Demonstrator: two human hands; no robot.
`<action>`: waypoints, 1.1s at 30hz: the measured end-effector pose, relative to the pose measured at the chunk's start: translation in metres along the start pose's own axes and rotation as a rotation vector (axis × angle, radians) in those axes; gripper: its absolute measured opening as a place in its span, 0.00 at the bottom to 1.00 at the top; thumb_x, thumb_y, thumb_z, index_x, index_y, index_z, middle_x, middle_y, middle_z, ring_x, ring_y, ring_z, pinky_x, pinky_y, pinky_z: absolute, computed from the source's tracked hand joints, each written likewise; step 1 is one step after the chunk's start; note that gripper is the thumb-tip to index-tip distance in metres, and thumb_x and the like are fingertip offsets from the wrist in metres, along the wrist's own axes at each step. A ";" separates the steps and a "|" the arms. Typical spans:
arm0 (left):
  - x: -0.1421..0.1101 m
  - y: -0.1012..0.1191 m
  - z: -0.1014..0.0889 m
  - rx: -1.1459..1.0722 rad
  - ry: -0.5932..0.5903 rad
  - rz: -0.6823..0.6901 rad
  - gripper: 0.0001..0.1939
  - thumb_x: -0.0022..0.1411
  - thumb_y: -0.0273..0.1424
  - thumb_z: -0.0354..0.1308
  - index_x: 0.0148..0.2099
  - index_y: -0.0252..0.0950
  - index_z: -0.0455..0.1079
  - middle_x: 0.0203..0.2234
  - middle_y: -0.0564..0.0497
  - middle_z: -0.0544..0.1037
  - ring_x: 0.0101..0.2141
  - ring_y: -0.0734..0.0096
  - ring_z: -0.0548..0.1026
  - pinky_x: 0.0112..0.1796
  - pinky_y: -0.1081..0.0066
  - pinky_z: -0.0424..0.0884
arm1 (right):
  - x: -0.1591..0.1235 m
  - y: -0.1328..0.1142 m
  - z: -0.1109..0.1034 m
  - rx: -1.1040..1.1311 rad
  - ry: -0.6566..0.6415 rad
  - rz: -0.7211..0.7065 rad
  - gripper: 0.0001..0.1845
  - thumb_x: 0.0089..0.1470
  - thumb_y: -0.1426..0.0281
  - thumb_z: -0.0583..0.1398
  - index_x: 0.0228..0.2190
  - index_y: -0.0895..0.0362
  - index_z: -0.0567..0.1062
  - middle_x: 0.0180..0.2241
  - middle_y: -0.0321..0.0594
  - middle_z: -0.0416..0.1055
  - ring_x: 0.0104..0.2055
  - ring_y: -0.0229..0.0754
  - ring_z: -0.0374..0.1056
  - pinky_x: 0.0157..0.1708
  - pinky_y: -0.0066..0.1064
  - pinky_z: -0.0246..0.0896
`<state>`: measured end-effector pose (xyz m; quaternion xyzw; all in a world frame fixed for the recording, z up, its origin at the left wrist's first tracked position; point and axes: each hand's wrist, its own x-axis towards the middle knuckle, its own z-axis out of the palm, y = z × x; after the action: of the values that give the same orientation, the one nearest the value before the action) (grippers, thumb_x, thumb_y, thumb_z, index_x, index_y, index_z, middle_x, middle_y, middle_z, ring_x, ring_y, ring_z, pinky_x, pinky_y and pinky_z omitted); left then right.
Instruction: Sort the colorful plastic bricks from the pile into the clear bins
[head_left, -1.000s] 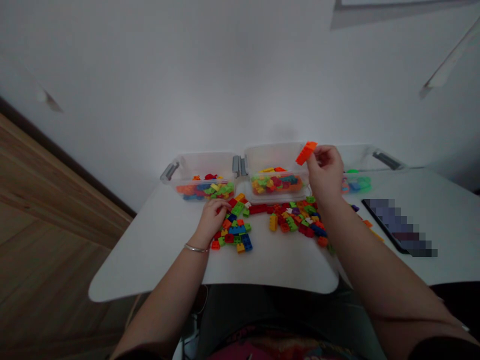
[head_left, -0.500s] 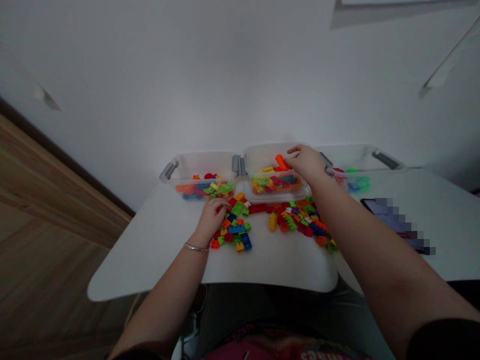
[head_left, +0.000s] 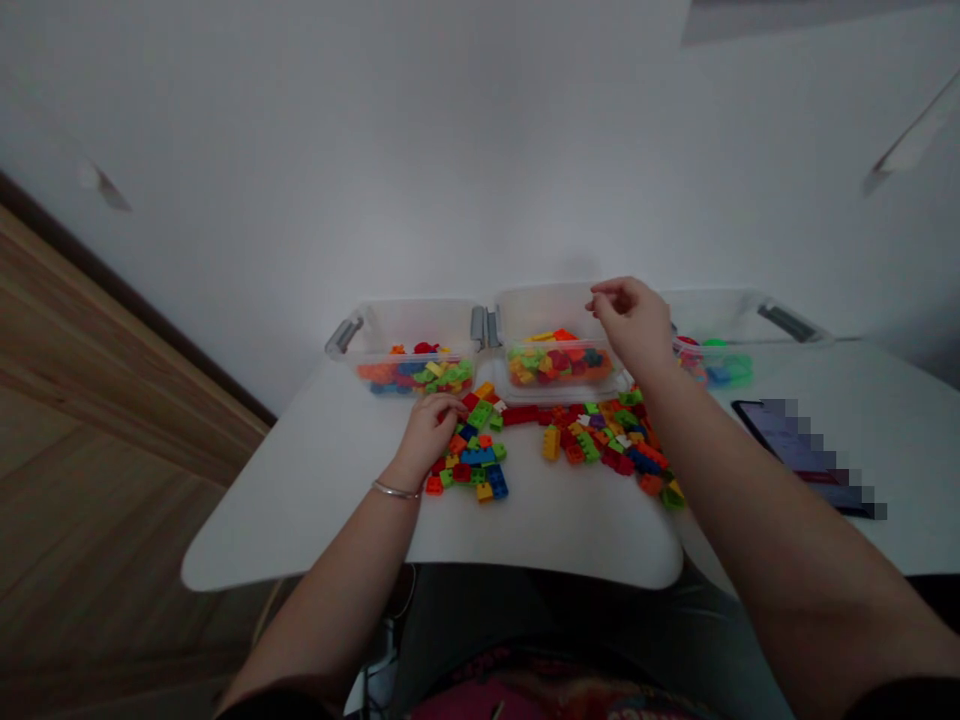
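Observation:
My left hand (head_left: 431, 432) rests at the left edge of a loose heap of coloured toy bricks (head_left: 480, 455), its fingers loosely bent over the nearest ones. No brick shows lifted in it. My right hand (head_left: 634, 318) hovers above the right side of the middle clear plastic box (head_left: 547, 305); thumb and fingers are slightly apart with nothing between them. Inside that box lies an orange brick (head_left: 564, 336) on top of mixed bricks. A second heap of bricks (head_left: 600, 440) spreads below it on the white table (head_left: 570, 530), partly covered by my right forearm.
On the left stands another clear box (head_left: 416, 325) with bricks inside. A third clear box (head_left: 720, 315), holding green, blue and red pieces, is partly behind my right arm. A dark-edged tablet or phone (head_left: 795, 440) lies at the right. The wall rises directly behind the boxes.
My right hand moved left over the middle box with an orange brick, let it go there, then drew up and slightly right. My left hand stayed at its heap.

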<state>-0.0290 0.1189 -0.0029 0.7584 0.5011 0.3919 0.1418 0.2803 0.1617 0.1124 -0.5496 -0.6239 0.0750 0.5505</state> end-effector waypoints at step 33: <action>0.001 0.000 -0.001 0.016 -0.017 -0.032 0.10 0.58 0.27 0.51 0.34 0.39 0.74 0.36 0.50 0.80 0.44 0.63 0.75 0.52 0.59 0.68 | -0.153 0.014 0.007 -0.399 -0.500 -0.360 0.22 0.49 0.69 0.62 0.48 0.53 0.73 0.44 0.46 0.74 0.48 0.54 0.67 0.52 0.50 0.61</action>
<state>-0.0293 0.1193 -0.0017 0.7547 0.5152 0.3789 0.1462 0.2513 0.0527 0.0072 -0.4922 -0.8282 -0.0141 0.2675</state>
